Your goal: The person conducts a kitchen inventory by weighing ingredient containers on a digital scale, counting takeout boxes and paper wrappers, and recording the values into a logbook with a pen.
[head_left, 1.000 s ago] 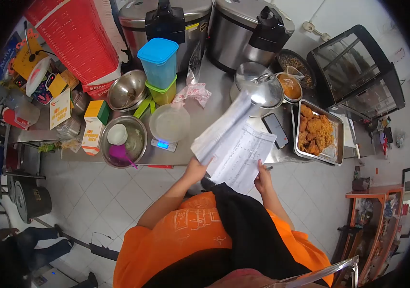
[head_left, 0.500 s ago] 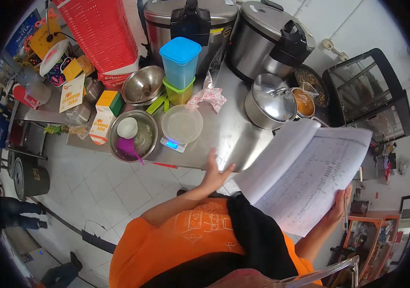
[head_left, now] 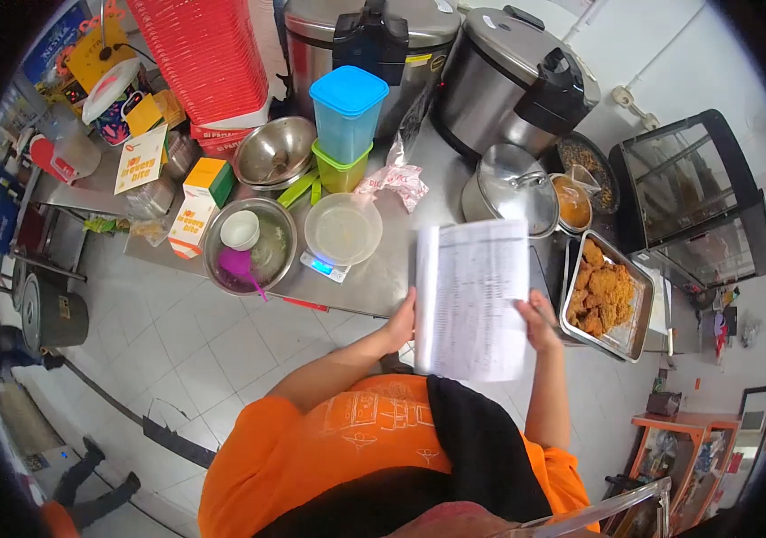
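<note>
A notebook point(head_left: 474, 305) with densely written pages, folded back on itself, is held up in front of my body. My left hand point(head_left: 401, 321) grips its left edge, the fingers partly hidden behind the pages. At the right edge, my right hand point(head_left: 540, 323) is closed around a slim dark pen point(head_left: 544, 315), its fingertips touching the paper. Beyond the notebook, a clear round plastic container point(head_left: 343, 229) rests on a small digital scale point(head_left: 324, 267) with a lit display. Right of my right hand, a metal tray point(head_left: 641, 339) holds fried chicken point(head_left: 600, 291).
On the steel table point(head_left: 392, 260) stand a metal bowl point(head_left: 280, 273) with a white cup and purple scoop, a blue-lidded container point(head_left: 347, 112), a lidded pot point(head_left: 482, 193) and two large cookers point(head_left: 369, 31). Red stacked baskets point(head_left: 204, 63) are at back left. Another person's legs point(head_left: 96, 484) show lower left.
The notebook has swung left and been folded to one page, uncovering the chicken tray. My left hand, previously open and apart, now grips it. My right hand has moved left with the pen.
</note>
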